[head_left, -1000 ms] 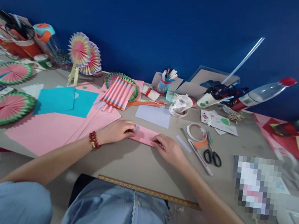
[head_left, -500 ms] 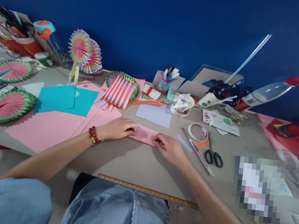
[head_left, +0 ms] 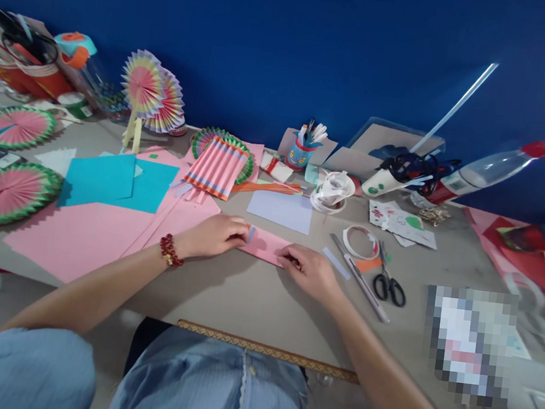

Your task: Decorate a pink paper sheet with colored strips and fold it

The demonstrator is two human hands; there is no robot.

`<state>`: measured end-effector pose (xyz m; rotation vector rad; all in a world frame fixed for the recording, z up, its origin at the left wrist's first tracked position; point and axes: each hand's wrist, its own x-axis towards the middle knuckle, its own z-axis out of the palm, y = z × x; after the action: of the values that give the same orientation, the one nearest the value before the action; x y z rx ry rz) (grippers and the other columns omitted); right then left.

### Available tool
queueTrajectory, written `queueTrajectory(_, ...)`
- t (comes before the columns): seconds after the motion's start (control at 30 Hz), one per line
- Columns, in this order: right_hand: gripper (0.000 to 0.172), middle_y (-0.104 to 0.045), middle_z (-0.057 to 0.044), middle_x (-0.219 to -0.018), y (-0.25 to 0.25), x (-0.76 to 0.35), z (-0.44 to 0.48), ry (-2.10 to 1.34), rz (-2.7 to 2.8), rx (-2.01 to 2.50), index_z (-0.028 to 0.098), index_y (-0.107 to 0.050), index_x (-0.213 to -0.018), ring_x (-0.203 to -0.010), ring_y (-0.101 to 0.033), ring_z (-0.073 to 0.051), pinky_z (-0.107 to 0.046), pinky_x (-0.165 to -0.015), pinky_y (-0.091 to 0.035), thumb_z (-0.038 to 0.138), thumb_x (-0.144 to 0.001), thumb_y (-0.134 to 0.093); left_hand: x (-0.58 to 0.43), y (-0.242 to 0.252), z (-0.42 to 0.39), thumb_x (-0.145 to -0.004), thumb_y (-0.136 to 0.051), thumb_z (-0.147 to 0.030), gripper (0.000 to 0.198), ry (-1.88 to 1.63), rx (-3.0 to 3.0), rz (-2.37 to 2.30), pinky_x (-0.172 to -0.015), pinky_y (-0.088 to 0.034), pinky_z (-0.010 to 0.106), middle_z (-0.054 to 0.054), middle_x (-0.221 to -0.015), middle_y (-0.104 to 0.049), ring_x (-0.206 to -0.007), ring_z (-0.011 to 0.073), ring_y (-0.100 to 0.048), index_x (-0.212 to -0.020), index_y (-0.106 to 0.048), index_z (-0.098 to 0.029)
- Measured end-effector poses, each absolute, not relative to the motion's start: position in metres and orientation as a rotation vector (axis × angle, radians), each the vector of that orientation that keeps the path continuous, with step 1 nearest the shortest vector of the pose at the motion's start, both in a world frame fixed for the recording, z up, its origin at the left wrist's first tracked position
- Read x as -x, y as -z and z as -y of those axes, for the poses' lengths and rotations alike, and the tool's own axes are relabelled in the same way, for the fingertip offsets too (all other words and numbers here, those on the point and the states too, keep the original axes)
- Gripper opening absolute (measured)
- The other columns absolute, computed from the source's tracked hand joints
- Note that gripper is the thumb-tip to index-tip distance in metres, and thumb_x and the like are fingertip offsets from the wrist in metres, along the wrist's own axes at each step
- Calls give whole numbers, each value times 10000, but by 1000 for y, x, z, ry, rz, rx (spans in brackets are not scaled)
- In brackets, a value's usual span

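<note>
I see a small pink paper strip (head_left: 264, 244) lying flat on the grey surface (head_left: 252, 300), right between my two hands. Its long side runs left to right, tipped a little down toward the right. My left hand (head_left: 213, 234) sits on its left end, fingers curled and pinching the edge where a bit of pale blue and orange shows. My right hand (head_left: 311, 273) presses down on the right end, fingers bent. Both hands touch the strip, so neither is nearer. The fingertips hide both ends, so I cannot tell how the folds look there. The scissors (head_left: 388, 282) lie well off to the right.
</note>
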<state>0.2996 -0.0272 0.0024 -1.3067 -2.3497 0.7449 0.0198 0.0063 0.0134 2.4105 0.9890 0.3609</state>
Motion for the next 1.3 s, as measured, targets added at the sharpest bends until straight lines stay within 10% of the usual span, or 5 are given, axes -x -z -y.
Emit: queueTrajectory(1.3, 97, -713, -12, -891, -2, -294, 29, -750, 2310, 1412, 231, -642, -910, -736, -621, -158, -261, -662, -415, 227, -888, -548, -22, -8, -9, -952, -536, -235, 138, -397, -2410, -973, -715, -375, 261, 18, -884, -657, -836, 166, -601, -842, -600, -182)
